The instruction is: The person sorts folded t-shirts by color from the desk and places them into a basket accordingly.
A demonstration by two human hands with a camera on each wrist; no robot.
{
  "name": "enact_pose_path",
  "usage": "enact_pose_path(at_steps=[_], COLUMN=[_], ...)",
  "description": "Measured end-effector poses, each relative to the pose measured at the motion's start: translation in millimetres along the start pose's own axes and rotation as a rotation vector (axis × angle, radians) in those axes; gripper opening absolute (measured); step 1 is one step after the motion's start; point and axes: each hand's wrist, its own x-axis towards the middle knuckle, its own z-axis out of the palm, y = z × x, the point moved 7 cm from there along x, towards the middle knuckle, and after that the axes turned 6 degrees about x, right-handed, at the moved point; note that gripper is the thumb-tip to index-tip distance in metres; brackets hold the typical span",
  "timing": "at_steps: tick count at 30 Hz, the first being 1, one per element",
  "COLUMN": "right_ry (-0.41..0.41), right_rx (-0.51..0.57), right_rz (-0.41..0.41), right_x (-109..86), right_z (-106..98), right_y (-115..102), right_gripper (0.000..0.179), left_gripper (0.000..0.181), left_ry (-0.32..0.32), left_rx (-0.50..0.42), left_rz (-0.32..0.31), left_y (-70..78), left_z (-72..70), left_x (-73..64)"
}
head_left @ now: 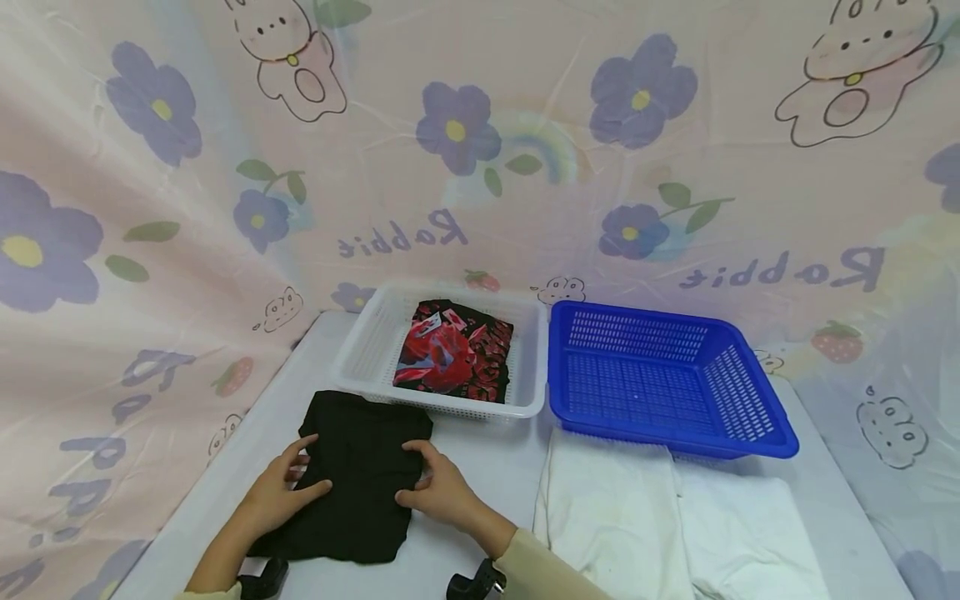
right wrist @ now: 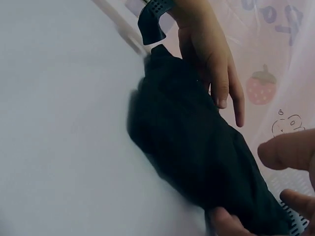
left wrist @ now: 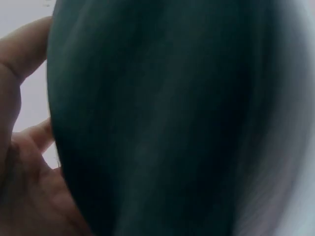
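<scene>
Black cloth (head_left: 363,487) lies between two hands on the white table (head_left: 483,458)

The left hand (head_left: 273,496) rests at the cloth's left edge, fingers spread and relaxed, thumb over the fabric. The right hand (head_left: 444,492) is at the right edge, its thumb and forefinger also apart and loosely bent. The cloth sits just in front of a white basket (head_left: 529,358) holding a black-and-red garment (head_left: 453,354). To the right stands a blue basket (head_left: 637,392), with white fabric (head_left: 615,517) lying before it.
</scene>
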Motion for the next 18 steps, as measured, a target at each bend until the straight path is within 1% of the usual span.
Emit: enact_pose_path(at_steps=[5, 12, 18], right_ry=[-0.062, -0.022, -0.075], right_rx=[0.036, -0.043, -0.032], right_rz=[0.013, -0.039, -0.048], right_x=[6.2, 13.1, 18.3], right_z=[7.9, 3.8, 7.0], right_y=[1.9, 1.4, 3.0], right_gripper=[0.065, 0.061, 0.061], left_gripper=[0.084, 0.087, 0.087], left_ry=[-0.016, -0.059, -0.089], left_rx=[0.004, -0.008, -0.012], left_rz=[-0.012, -0.027, -0.026], left_y=[0.7, 3.3, 10.0], left_z=[4.8, 10.2, 12.8], left_x=[-0.5, -0.7, -0.2])
